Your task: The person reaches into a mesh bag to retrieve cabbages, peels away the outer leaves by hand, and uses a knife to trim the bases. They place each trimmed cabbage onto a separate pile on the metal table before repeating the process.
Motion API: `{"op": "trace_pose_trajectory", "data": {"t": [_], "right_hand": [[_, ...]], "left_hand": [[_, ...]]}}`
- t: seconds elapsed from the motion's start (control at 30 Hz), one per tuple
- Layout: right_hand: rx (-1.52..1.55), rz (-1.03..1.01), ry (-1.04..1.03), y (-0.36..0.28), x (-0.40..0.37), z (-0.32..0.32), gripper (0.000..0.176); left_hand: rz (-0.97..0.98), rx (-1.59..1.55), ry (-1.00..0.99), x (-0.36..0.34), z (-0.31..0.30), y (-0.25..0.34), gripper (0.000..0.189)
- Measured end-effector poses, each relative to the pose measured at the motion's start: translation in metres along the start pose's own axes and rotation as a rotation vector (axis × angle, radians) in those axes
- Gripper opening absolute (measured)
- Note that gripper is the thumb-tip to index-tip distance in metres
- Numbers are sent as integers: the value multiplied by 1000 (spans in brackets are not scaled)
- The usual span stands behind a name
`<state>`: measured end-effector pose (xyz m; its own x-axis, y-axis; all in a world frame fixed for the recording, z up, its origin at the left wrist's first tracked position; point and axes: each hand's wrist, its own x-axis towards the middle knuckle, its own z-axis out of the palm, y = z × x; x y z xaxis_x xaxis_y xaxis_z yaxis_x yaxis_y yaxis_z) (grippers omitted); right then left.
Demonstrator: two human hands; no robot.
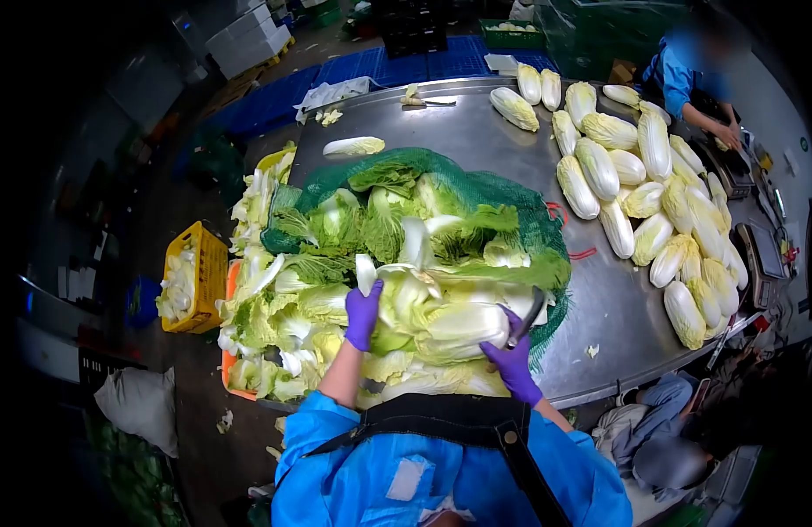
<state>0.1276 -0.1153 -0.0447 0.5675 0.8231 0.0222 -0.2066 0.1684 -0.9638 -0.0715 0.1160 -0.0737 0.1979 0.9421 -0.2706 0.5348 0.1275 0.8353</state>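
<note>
A napa cabbage [463, 332] lies on its side in front of me, its loosened outer leaves [406, 303] spread to the left. My left hand [363, 318], in a purple glove, is closed at a pale cabbage leaf [365, 274]; its fingertips are partly hidden. My right hand [513, 362], also gloved, grips a knife [531, 316] with a dark curved blade while its fingers press on the root end of the cabbage. Behind them, untrimmed green cabbages [384, 220] sit in an opened green mesh bag [476, 186].
Trimmed cabbages [639, 176] are piled on the right of the metal table [459, 123]. Loose leaves [274, 342] heap up at left, beside a yellow crate [195, 272]. Another knife [431, 103] lies at the far edge. Another person's hands [729, 136] work by a scale at far right; someone sits lower right.
</note>
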Motion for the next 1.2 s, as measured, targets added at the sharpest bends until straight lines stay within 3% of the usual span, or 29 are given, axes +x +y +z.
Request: {"op": "trace_pose_trajectory", "data": {"t": [0.03, 0.1, 0.13, 0.2, 0.23, 0.3, 0.33, 0.4, 0.47, 0.53, 0.57, 0.67, 0.87, 1.0, 1.07, 1.2], "right_hand": [[46, 18, -22, -12, -2, -1, 69], [47, -9, -72, -46, -3, 6, 71], [-78, -97, -121, -42, -2, 4, 73], [-244, -153, -128, -55, 2, 16, 74], [-286, -173, -96, -57, 5, 23, 74], [-343, -178, -115, -58, 8, 32, 73], [-355, -121, -150, -58, 9, 35, 72], [-406, -194, -246, -48, 9, 40, 73], [-508, -243, -311, -45, 9, 44, 72], [-541, -206, -421, -47, 8, 47, 71], [-559, -289, -411, -42, 7, 47, 70], [-587, -204, -473, -54, 5, 49, 69], [-668, -252, -380, -69, 1, 55, 68], [-752, -288, -414, -78, 1, 50, 66], [-718, -302, -423, -78, -1, 50, 57], [-625, -430, -304, -57, 1, 44, 38]], "left_hand": [[-1, 3, -3, -1, -1, 0, 37], [254, 485, 45, -4, -4, 8, 36], [354, 328, -19, -24, -2, 31, 47], [839, 357, 104, -32, 5, 48, 70], [845, 356, 101, -46, 4, 65, 70], [690, -104, -622, -86, -1, 101, 89], [789, -36, -614, -99, 7, 103, 95], [748, 67, -552, -110, 19, 88, 97], [723, 15, -483, -101, 27, 60, 92], [592, -106, -575, -102, 26, 49, 83], [586, -174, -535, -104, 28, 44, 76], [525, -179, -515, -108, 26, 38, 73], [683, -81, -446, -112, 14, 65, 70], [659, -120, -518, -105, 5, 66, 72], [623, -145, -704, -101, -2, 67, 69], [677, -197, -733, -93, -13, 75, 75]]}}
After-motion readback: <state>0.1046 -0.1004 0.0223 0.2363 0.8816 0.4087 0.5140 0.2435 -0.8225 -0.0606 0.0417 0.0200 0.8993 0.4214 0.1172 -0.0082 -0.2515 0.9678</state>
